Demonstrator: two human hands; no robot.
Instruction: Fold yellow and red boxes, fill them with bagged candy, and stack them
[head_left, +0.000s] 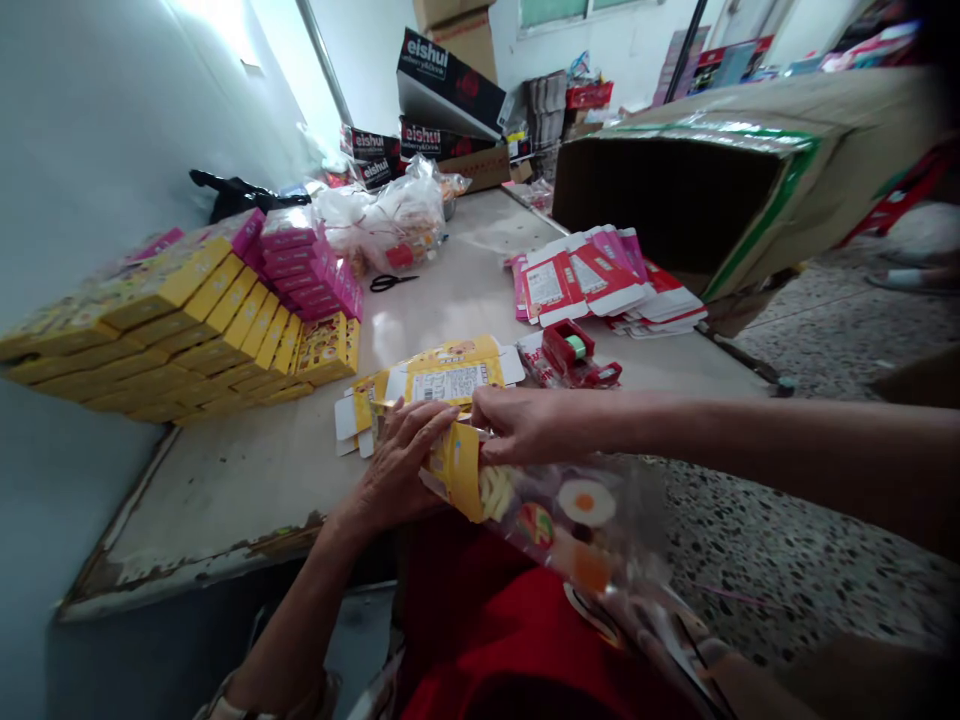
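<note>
Just off the near edge of the table [225, 500], over the red lap, sits the yellow carton [455, 470], half formed and gripped between both hands. Its long axis runs from the table edge down toward the person, and a clear packet of toy food [577, 515] pokes out of its lower, open end, trailing down to the right of the carton. The left hand [397, 470] is closest in, fingers curled and pressed on the carton's left face, closed around that side. The right hand [525, 425] comes across from the right, pinching the carton's upper flap, fingers narrow and tight. Just beyond the carton, flat yellow blanks [442, 380] lie on the table; right of those, a red tape dispenser [574, 352]. Farther left of the carton, stacked yellow boxes [195, 335] line the wall, and scissors [391, 282] rest well beyond.
</note>
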